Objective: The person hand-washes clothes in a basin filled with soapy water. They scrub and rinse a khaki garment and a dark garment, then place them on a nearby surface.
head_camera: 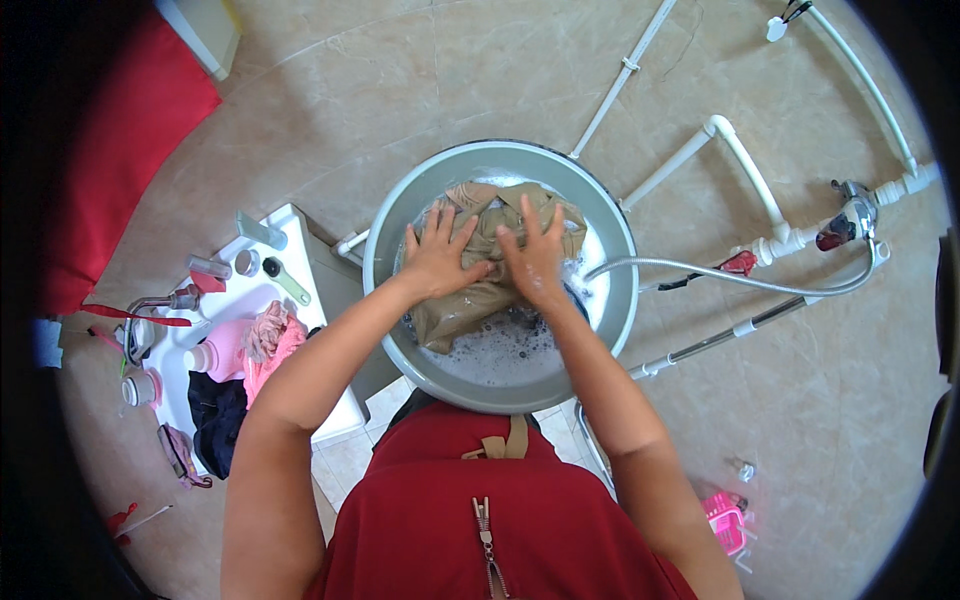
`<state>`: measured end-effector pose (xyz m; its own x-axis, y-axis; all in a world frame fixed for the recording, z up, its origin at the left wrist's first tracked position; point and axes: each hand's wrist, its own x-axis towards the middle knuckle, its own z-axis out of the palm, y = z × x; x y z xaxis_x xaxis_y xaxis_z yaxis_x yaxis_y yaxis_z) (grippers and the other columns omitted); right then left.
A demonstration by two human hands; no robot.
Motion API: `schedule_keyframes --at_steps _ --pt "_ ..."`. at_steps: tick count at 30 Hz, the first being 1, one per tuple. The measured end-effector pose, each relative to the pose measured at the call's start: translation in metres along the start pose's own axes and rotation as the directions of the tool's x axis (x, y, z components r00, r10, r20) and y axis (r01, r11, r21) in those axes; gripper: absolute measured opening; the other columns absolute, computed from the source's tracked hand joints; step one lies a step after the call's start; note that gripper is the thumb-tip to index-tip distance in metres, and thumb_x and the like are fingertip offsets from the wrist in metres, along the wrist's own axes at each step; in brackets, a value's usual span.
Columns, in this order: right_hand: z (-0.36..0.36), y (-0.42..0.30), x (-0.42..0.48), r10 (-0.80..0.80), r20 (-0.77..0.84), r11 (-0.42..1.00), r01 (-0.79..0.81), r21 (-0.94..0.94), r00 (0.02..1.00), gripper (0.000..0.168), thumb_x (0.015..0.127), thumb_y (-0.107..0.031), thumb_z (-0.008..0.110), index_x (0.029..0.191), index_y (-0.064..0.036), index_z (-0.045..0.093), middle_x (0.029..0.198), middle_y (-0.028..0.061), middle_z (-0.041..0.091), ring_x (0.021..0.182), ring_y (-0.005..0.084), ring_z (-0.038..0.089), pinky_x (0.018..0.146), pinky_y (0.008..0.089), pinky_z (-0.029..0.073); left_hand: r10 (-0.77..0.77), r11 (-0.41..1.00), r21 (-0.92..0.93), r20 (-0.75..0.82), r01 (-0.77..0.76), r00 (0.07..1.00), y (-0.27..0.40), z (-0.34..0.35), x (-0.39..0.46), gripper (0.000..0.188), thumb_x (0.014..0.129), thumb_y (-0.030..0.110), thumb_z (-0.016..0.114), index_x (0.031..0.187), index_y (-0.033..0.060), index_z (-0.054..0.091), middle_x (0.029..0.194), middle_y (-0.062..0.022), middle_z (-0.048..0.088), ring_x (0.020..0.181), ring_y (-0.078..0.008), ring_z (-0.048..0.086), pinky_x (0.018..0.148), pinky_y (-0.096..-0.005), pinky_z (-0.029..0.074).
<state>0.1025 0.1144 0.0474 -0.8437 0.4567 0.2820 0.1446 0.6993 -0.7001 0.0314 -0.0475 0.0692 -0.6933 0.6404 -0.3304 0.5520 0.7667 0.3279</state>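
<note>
Before me stands a round grey-green basin (pixel 499 399) of sudsy water (pixel 495 360). A wet khaki garment (pixel 457 315) lies bunched in it, partly above the suds. My left hand (pixel 442 255) rests on the cloth with its fingers spread. Close beside it, my right hand (pixel 536 262) lies palm down on the same garment, fingers apart. Neither hand has its fingers closed around the cloth. A flexible metal shower hose (pixel 675 264) runs over the right rim, and its end is hidden near my right wrist. Something dark shows in the water there, too covered to tell.
On my left, a white washbasin (pixel 341 420) holds a pink bottle (pixel 225 349), pink cloth (pixel 277 337) and dark cloth (pixel 214 420) near a metal faucet (pixel 157 304). White pipes (pixel 750 165) and a mixer valve (pixel 855 214) line the right wall. A pink basket (pixel 726 521) hangs lower right.
</note>
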Motion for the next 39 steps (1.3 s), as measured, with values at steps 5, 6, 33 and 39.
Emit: schedule_keyframes --at_steps 5,6,33,39 --pt "0.048 0.005 -0.010 0.019 0.018 0.939 -0.011 -0.344 1.000 0.071 0.084 -0.030 0.067 0.148 -0.029 0.035 0.151 0.0251 0.023 0.128 0.0511 0.036 0.102 0.0589 0.033 -0.050 0.980 0.194 0.045 0.041 0.998 -0.004 0.033 0.028 0.082 0.092 0.055 0.047 0.154 0.0090 0.018 0.159 -0.0202 0.014 0.147 -0.0377 0.009 0.113 -0.0634 0.004" --pt "0.053 0.009 -0.008 -0.022 0.014 0.925 0.025 -0.379 1.000 0.070 0.083 -0.027 0.068 0.146 -0.028 0.038 0.149 0.0255 0.026 0.126 0.0504 0.037 0.102 0.0567 0.034 -0.061 0.971 0.237 0.077 0.041 0.995 -0.002 0.038 0.034 0.080 0.092 0.053 0.046 0.153 0.0072 0.021 0.158 -0.0207 0.015 0.147 -0.0376 0.012 0.113 -0.0629 0.007" --pt "0.020 0.050 0.069 0.398 0.404 0.608 -0.567 0.556 0.824 0.037 0.098 -0.033 0.054 0.109 0.002 0.065 0.103 0.0138 0.067 0.096 0.0222 0.061 0.088 0.0361 0.046 -0.113 0.993 0.003 -0.110 0.114 0.987 0.050 0.024 -0.048 0.097 0.082 0.056 0.064 0.153 0.0084 0.019 0.160 -0.0189 0.005 0.149 -0.0327 0.007 0.115 -0.0571 0.014" --pt "-0.062 0.006 0.103 0.236 0.459 0.402 -0.516 0.756 0.857 0.052 0.093 -0.038 0.062 0.131 -0.004 0.049 0.120 0.0086 0.060 0.107 0.0201 0.057 0.094 0.0350 0.045 -0.309 0.872 -0.412 -0.042 0.266 0.950 0.008 0.008 -0.056 0.073 0.087 0.022 0.065 0.150 0.0075 0.031 0.137 -0.0187 0.053 0.126 -0.0335 0.051 0.104 -0.0421 0.041"
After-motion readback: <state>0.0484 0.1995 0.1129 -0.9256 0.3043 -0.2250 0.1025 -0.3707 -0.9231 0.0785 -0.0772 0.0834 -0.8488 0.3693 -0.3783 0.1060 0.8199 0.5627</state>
